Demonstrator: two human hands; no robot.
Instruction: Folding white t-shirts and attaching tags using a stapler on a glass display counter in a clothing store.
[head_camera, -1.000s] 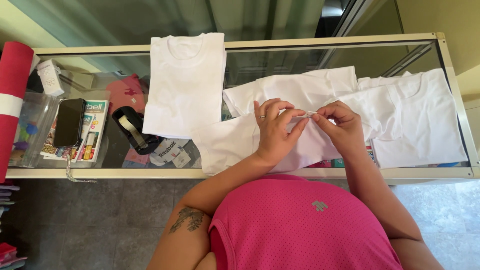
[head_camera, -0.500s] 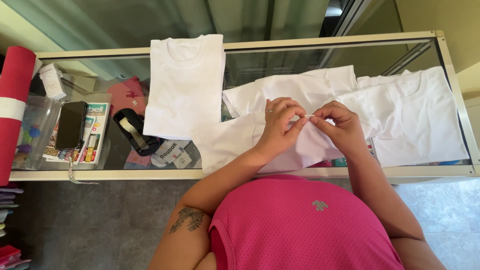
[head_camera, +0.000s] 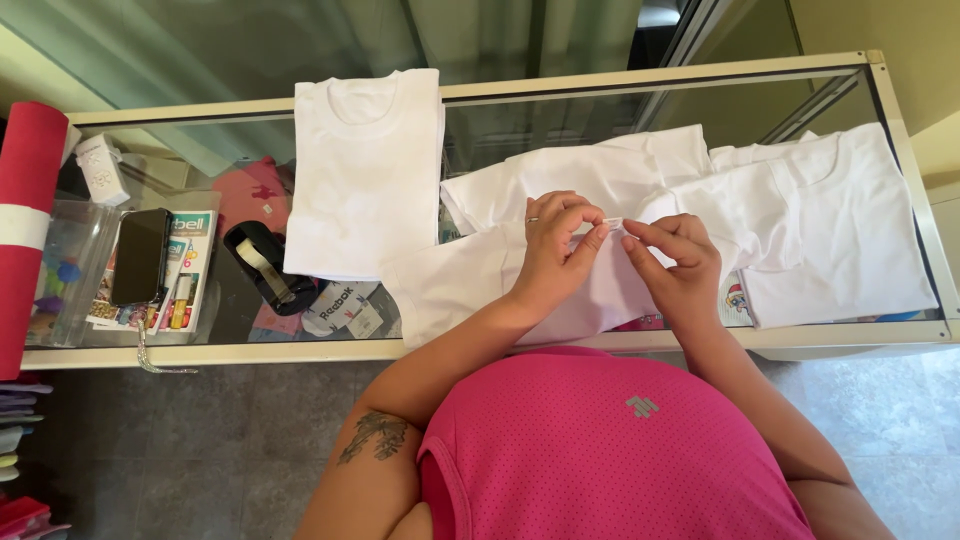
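A white t-shirt (head_camera: 470, 285) lies spread on the glass counter (head_camera: 500, 340) right in front of me. My left hand (head_camera: 555, 245) and my right hand (head_camera: 675, 255) meet over its middle, both pinching a small fold of the white cloth between thumb and fingers. A ring shows on my left hand. Behind the hands lie other unfolded white t-shirts (head_camera: 800, 220). A neatly folded white t-shirt (head_camera: 365, 170) rests further left on the counter.
A black tape dispenser (head_camera: 262, 265) sits left of the folded shirt. A black phone (head_camera: 140, 255) lies on a colourful booklet beside a clear plastic box (head_camera: 65, 270). A red roll (head_camera: 25, 210) stands at the far left. Grey tiled floor lies below.
Both hands have stayed over the shirt, with the fingers shifting slightly as they pinch the cloth. The view has moved down a little.
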